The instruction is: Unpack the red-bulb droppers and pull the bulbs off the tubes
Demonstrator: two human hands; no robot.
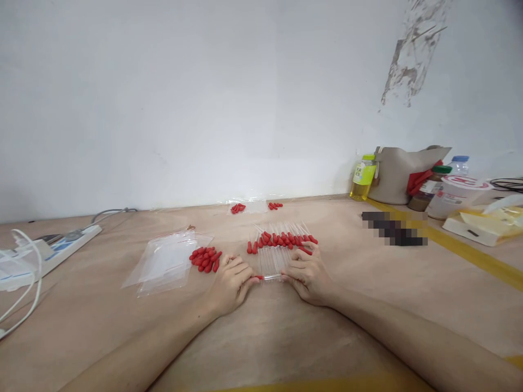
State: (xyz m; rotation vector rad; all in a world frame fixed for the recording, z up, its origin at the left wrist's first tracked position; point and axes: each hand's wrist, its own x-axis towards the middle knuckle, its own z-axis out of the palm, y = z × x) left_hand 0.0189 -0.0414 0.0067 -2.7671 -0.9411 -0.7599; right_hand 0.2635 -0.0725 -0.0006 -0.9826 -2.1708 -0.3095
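Observation:
My left hand point(233, 283) is closed, its thumb and finger pinching a red rubber bulb point(259, 277). The bulb meets the left end of a clear glass tube point(272, 278) lying crosswise. At the tube's other end are the closed fingertips of my right hand point(309, 277). Beyond this tube, more clear tubes point(273, 260) lie side by side between my hands. Past them is a row of droppers with red bulbs point(281, 239), their thin tips pointing at the wall. A pile of loose red bulbs point(204, 259) lies beside my left hand.
Clear plastic bags point(165, 258) lie left of the bulb pile. Bagged red-bulb pieces point(237, 208) rest by the wall. A power strip point(65, 250) with cables is far left. A yellow-green bottle point(363, 179), grey bag point(396, 174), plastic tub point(453, 198) and tissue pack point(482, 226) stand right.

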